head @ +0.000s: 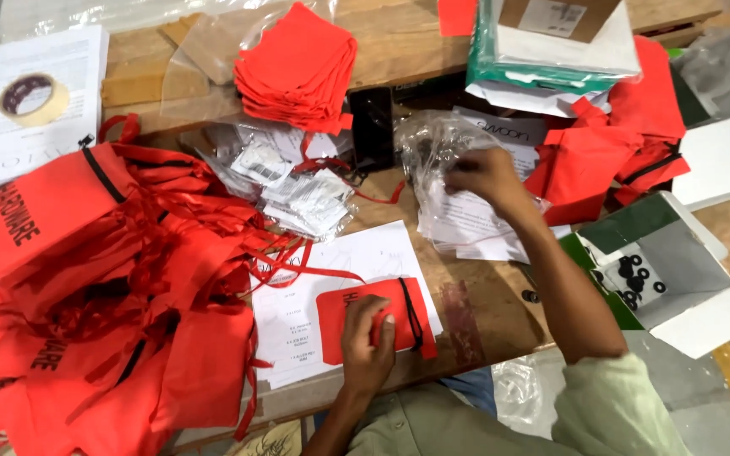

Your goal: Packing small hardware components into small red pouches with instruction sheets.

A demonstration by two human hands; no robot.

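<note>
A small red drawstring pouch (373, 317), judged light, soft and floppy, is pinned flat on the desk (475, 312) beneath the closed left hand (367, 338). The right hand (485, 173) is pinched on clear plastic packets (437, 152) farther off. The pouch's black-corded edge seems the best hold.

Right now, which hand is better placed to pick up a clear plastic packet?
The right hand, probably: it already rests on the crinkled clear plastic packets, while the left hand is pressed down on the flat red fabric pouch.
</note>
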